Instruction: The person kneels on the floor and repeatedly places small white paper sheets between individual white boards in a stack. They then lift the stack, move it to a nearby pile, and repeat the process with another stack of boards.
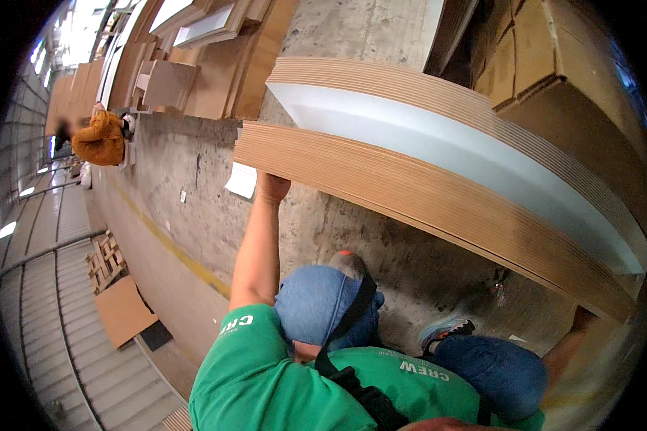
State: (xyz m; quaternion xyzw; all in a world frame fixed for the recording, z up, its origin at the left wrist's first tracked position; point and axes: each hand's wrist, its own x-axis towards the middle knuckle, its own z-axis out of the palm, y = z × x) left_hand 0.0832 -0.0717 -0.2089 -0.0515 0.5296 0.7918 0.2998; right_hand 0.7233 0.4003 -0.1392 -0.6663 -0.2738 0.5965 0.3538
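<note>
A long stack of thin brown boards [410, 183] slants across the middle, its layered edges toward me. At its left end my left hand [273, 188] is closed on the lower edge, fingers partly hidden by the boards. My right hand [584, 316] is at the right end of the same stack, mostly hidden, and seems to grip its lower edge. Just beyond lies a second long stack [381, 72] with a white face [410, 126]. A white paper sheet [242, 179] shows beside my left hand.
Large brown cartons [546, 65] stand at the far right. More boards and panels [216, 79] are piled at the upper left, near a person in a mustard top [101, 140]. A yellow line [187, 258] crosses the concrete floor. Flat cardboard [124, 309] lies at the left. My bent knees [327, 305] are close below the stack.
</note>
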